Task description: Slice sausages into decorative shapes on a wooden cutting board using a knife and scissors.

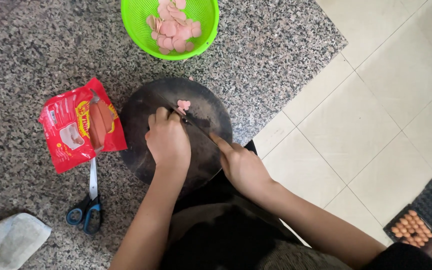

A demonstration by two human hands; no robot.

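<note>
At the near counter edge, we recorded:
Right hand (243, 167): closed on the knife (196, 125), forefinger along its spine.
Left hand (168, 140): curled over the sausage, which it hid, on the dark round board (146, 165).
Slices (183, 104): just past the blade.
Advice: we judged tucked fingertips safest.
Left: red sausage packet (78, 125), scissors (88, 207).
Far: green basket (141, 27) holding slices.

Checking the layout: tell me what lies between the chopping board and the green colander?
Head view: only bare speckled granite counter between the round dark board and colander.
</note>
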